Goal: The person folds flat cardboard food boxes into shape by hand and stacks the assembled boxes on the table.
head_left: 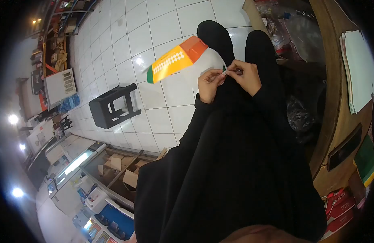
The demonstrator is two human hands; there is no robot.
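Closest to me is the black garment [231, 162] over the lap, and just beyond it I have both hands together. My left hand [210, 86] pinches between thumb and fingers, and my right hand [245, 77] does the same, their tips meeting on a small green-and-white edge. I take that edge to belong to the printed sheet [175, 61], which sticks out to the left above the floor [164, 30], its orange, yellow and green panels bent at a crease; the pale stretch between is hard to tell from the tiles. The step in hand looks to me like fine fingertip work on that edge, and the next move calls for a light, even pinch with the loose end kept clear. Off to my right the bench [334, 95] carries pale papers [357, 73] and a dark phone [345, 148]. Farther left stands a black stool [110, 107], and beyond it are crowded shelves [59, 46]
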